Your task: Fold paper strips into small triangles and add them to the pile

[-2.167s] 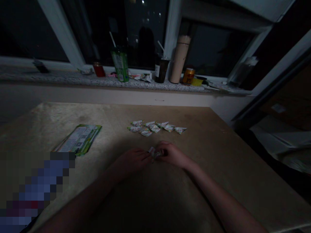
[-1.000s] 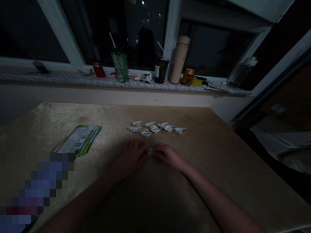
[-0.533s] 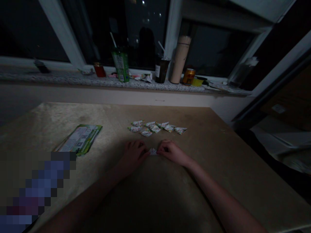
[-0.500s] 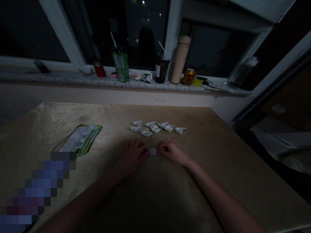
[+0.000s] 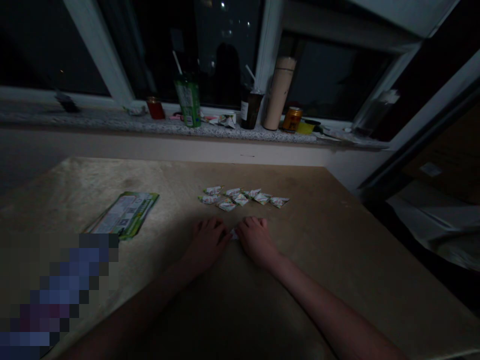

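Note:
My left hand and my right hand rest close together on the brown table, fingers curled down on a small folded paper piece that peeks out between them. Most of that piece is hidden under the fingers. Just beyond my hands lies a cluster of several small folded paper pieces, printed white and green. A flat stack of green-and-white printed sheets lies to the left of my left hand.
A stone window ledge behind the table carries a green cup with a straw, a dark cup, a tall beige flask, two small cans and scraps. The room is dim. The table's right edge drops to dark floor.
My right hand has turned palm down and slid left over the small folded piece, hiding most of it. The left hand stays pressed beside it. The view shifted slightly.

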### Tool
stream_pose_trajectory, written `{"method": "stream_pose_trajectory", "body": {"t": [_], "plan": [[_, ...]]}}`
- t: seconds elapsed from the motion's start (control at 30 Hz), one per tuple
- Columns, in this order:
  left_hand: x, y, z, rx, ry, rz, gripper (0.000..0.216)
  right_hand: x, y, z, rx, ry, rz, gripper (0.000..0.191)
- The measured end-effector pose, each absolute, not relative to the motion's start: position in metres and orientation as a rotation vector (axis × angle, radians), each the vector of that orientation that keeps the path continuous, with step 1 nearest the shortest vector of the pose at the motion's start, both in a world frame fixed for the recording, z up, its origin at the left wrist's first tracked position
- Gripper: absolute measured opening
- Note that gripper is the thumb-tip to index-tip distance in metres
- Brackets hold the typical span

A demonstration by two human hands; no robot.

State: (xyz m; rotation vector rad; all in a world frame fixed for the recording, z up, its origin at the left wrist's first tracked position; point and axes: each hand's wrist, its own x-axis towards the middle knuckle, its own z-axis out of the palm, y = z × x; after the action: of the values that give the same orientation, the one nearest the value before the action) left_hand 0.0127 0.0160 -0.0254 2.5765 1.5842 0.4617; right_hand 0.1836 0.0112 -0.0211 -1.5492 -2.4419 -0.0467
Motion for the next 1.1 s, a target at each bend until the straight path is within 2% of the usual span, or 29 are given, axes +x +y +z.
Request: {"method": "stream_pose_trajectory", "body": {"t": [0.4,0.9,1.1], "plan": [[0.019,0.009,-0.021,2.618,1.655,0.467,0.025,0.180,0.005,-0.018,-1.782,-2.267,-0.088,0.029],[0.024,0.004,-0.012,2.713,1.710,0.414,0.023,0.175,0.007,-0.017,-1.713,-2.479,-0.261,0.019],[0.050,-0.049,-0.008,2.890,1.577,0.303,0.038,0.177,0.009,-0.015,-1.697,-2.527,-0.185,0.017]]}}
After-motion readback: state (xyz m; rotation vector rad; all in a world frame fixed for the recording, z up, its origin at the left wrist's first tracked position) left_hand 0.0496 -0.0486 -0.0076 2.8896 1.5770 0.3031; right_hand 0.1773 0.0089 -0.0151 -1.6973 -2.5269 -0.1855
